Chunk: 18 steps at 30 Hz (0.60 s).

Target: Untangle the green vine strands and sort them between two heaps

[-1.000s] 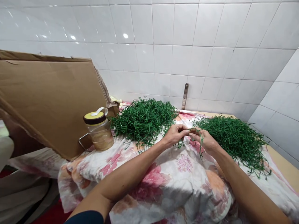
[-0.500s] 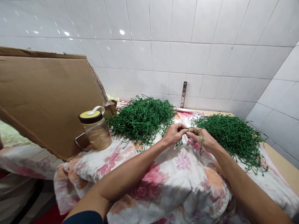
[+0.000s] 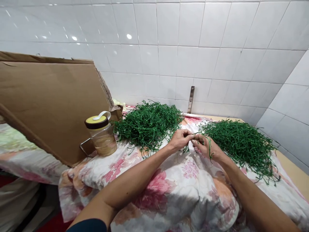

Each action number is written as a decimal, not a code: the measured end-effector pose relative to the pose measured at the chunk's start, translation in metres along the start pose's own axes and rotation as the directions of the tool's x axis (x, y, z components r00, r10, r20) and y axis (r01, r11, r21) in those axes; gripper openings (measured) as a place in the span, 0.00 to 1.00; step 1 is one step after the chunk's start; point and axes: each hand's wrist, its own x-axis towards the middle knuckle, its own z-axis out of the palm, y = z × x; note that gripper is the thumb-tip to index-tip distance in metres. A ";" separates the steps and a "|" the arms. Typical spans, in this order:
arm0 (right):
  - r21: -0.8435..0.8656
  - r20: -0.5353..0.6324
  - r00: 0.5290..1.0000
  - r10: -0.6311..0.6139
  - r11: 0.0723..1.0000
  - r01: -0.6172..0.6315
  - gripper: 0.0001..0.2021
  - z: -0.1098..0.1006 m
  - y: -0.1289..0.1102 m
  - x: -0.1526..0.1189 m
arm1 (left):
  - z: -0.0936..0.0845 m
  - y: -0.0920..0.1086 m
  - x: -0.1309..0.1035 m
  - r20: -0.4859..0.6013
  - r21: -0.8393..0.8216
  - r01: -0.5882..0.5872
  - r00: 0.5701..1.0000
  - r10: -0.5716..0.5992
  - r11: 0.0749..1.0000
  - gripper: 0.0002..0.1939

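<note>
Thin green stems with small forked, curled tips lie in two heaps. The left heap [image 3: 151, 124] sits beyond my left hand [image 3: 180, 140], the right heap [image 3: 241, 145] beside my right hand [image 3: 206, 146]. Both hands meet between the heaps, fingertips pinched close together. A green stem [image 3: 210, 149] runs from the pinch and hangs across the back of my right hand. Some green bits show just below the fingers of my left hand. Exactly what lies between the fingertips is partly hidden.
A floral cloth [image 3: 154, 190] covers the work surface. To the left stand a handled clear jar [image 3: 105, 141] with a yellow-topped lid and a large cardboard box [image 3: 53, 103]. White tiled wall [image 3: 166, 61] closes off the back, with a metal strip [image 3: 191, 100] against it.
The view has shifted slightly. My right hand has turned a little, its fingers more curled, and the hanging green stem now lies nearer the wrist. Both hands stay together.
</note>
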 end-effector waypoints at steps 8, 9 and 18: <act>0.217 0.076 0.990 0.122 0.967 -0.135 0.24 -0.006 -0.007 0.000 | -0.001 0.001 0.002 0.049 -0.120 0.006 0.999 0.000 0.993 0.21; 0.255 0.076 0.987 0.143 0.954 -0.158 0.26 -0.006 -0.007 0.001 | -0.002 0.000 0.003 0.054 -0.143 0.002 0.999 0.006 0.990 0.21; 0.517 0.061 0.928 0.367 0.784 -0.344 0.28 0.001 0.003 -0.004 | 0.004 0.003 -0.004 0.000 -0.066 -0.006 1.000 0.006 0.998 0.17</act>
